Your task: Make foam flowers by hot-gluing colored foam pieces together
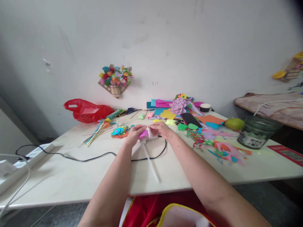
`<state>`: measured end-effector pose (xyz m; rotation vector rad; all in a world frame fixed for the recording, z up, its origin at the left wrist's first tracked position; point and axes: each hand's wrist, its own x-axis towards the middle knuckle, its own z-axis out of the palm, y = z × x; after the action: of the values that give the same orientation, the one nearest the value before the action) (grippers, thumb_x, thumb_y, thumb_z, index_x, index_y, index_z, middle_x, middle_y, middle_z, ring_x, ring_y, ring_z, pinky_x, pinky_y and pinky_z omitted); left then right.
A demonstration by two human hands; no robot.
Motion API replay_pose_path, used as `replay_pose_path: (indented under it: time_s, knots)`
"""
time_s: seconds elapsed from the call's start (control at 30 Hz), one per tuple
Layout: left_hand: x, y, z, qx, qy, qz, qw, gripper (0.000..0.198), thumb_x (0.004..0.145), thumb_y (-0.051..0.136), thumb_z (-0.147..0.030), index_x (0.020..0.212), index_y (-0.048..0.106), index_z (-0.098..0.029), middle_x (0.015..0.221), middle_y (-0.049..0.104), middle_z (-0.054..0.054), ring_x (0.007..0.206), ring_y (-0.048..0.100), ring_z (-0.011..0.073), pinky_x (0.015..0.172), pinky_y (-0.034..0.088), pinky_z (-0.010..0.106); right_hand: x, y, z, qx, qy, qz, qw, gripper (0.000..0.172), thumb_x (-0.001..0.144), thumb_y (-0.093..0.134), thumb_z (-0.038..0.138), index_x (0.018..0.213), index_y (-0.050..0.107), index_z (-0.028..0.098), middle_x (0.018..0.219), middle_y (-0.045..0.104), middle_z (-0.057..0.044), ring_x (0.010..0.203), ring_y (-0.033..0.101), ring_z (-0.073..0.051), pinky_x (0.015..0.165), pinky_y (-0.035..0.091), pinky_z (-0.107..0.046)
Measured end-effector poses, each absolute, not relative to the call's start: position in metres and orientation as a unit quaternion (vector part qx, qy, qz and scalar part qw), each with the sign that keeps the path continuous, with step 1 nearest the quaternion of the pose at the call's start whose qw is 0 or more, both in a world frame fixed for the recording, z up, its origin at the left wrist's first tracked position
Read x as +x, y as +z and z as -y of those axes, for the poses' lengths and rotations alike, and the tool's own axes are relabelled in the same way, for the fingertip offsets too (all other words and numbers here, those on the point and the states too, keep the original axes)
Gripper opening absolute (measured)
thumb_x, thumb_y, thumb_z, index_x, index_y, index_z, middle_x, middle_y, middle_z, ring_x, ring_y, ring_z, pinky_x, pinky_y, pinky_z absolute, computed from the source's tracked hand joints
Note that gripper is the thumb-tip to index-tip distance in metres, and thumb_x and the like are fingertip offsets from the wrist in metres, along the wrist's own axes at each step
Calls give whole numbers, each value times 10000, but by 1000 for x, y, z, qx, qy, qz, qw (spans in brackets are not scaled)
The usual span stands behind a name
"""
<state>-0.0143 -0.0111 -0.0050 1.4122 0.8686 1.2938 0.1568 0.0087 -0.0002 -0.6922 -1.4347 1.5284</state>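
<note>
Over the middle of the table, my left hand and my right hand meet with fingers closed on a small pink-purple packet in clear wrapping. It looks like wrapped modelling clay. The left fingers grip its pink side, the right ones pinch the crinkled clear end. Partly hidden under my hands lies a white glue gun, and a translucent glue stick points from it toward me. Left of my hands are layered foam flowers in blue, yellow and orange. Similar small packets, green and yellow, lie beyond.
A black cord crosses the table to a power strip. A red bag sits back left. Coloured foam sheets, a purple flower, scraps and a dark transparent bucket occupy the right.
</note>
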Motion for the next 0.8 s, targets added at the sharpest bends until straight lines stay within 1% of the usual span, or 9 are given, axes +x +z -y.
replay_pose_path:
  time_s: [0.3,0.53,0.8]
  knots:
    - [-15,-6,11,584,531,-356,501,298,637,686,-366,789,639,-113,493,561,-18,325,442,70,308,310,189,158,-2,-10,-274,623,581,446,203,608,692,295,709,661,122,628,650,-29,499,568,-99,453,426,-205]
    - [-17,-8,10,581,534,-358,499,313,635,681,-370,805,635,-111,494,561,-17,326,451,75,311,319,190,159,-1,-9,-272,635,575,437,211,590,710,239,757,665,117,634,654,-28,512,581,-105,465,439,-213]
    - [-18,-9,9,575,539,-362,497,309,635,681,-363,817,635,-118,511,576,-15,327,465,79,310,334,191,159,0,-6,-265,638,591,416,238,590,706,228,788,662,102,621,654,-34,539,596,-119,494,457,-226]
